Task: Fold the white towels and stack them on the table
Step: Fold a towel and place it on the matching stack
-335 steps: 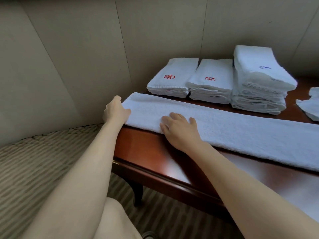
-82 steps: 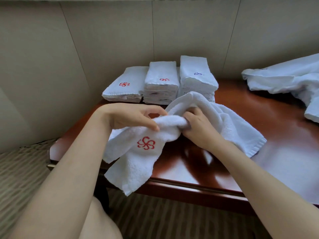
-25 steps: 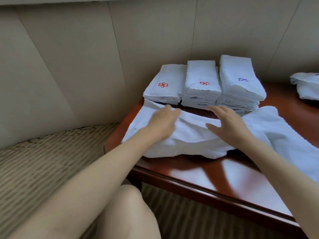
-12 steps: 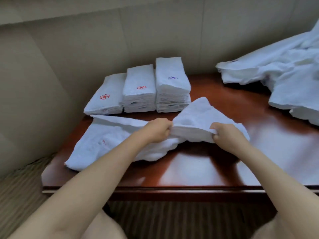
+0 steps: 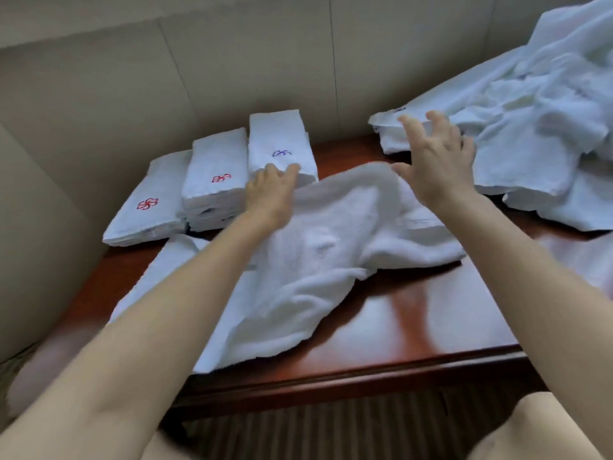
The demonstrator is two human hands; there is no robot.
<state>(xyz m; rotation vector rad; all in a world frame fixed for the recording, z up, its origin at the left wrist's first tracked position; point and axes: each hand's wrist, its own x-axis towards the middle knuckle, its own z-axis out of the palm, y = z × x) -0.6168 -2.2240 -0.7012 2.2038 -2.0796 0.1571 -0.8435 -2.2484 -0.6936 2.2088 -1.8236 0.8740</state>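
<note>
Just towel [image 5: 331, 247] under both hands

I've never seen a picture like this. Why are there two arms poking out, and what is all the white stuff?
The camera sits on a person's head and looks down, so you see their own two arms. They are folding towels on a brown table. The left hand rests on a rumpled towel in the middle. The right hand is spread open above it and holds nothing. At the back stand three neat stacks of folded towels, with small red or blue stitched marks. On the right lies a heap of unfolded towels.
</note>
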